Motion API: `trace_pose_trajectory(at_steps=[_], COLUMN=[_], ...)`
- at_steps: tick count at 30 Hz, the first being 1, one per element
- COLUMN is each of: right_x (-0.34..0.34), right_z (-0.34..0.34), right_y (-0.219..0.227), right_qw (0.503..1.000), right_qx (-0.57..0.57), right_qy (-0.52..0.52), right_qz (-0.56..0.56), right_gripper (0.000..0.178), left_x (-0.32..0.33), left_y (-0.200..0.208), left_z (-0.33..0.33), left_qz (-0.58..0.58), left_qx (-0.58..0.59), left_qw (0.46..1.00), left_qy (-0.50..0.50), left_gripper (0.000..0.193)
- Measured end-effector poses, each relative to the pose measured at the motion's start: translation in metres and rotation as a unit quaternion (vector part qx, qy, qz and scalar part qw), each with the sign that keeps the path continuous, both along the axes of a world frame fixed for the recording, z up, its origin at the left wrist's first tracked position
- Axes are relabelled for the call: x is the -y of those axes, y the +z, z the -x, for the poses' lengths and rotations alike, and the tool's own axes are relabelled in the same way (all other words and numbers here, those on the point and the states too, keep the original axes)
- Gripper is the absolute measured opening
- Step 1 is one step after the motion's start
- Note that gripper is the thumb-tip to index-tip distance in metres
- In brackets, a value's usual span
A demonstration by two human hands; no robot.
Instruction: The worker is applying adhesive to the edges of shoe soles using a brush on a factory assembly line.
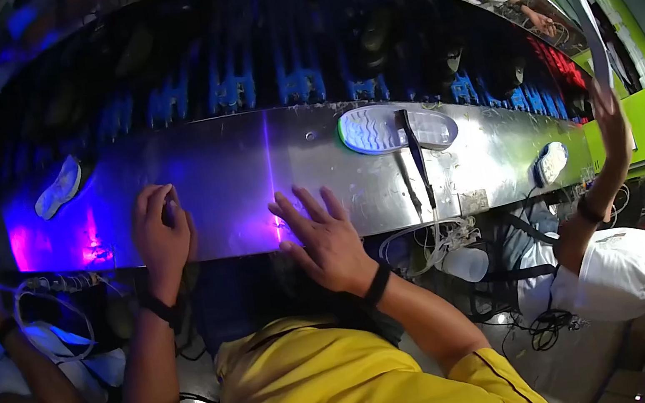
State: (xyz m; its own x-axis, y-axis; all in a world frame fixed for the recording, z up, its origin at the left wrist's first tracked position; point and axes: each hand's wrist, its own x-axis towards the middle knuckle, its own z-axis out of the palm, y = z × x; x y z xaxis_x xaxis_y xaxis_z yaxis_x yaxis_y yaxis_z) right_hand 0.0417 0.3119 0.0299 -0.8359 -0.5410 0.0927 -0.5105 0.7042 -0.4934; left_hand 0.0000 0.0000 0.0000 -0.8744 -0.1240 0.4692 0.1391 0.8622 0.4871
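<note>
White sole [369, 133] partly behind dark strip [415, 149], right hand [331, 246] wide, left hand [161, 240] curled, grip unclear

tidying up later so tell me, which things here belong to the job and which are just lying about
Likely part of the job:
green-edged sole nearest the right hand
white sole at left
metal bench

Apparently just lying about:
black cable coil
white cylinder

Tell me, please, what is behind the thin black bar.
A pale sole shows on both sides of the black bar, with the metal table lower down; what the bar directly covers is hidden.
</note>
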Motion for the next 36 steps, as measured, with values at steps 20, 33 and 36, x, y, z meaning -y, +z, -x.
trace_pose_trajectory(at_steps=[20, 33, 36], right_x=[0.01, 0.003, 0.014], right_z=[-0.019, -0.022, -0.009], right_y=[0.009, 0.023, 0.012], right_qw=[0.997, 0.992, 0.992], right_qx=[-0.002, -0.045, -0.052], right_qy=[0.075, 0.113, 0.112], right_qz=[-0.016, -0.03, -0.013], right_gripper=[0.084, 0.084, 0.08], left_x=[-0.006, -0.005, -0.004], left_y=[0.001, 0.025, 0.019], left_z=[-0.013, -0.019, -0.017], left_qz=[-0.041, -0.003, -0.036], left_qx=[0.023, -0.021, 0.028], left_qw=[0.999, 1.0, 0.999], left_qy=[0.014, 0.003, 0.005], left_gripper=[0.031, 0.03, 0.032])
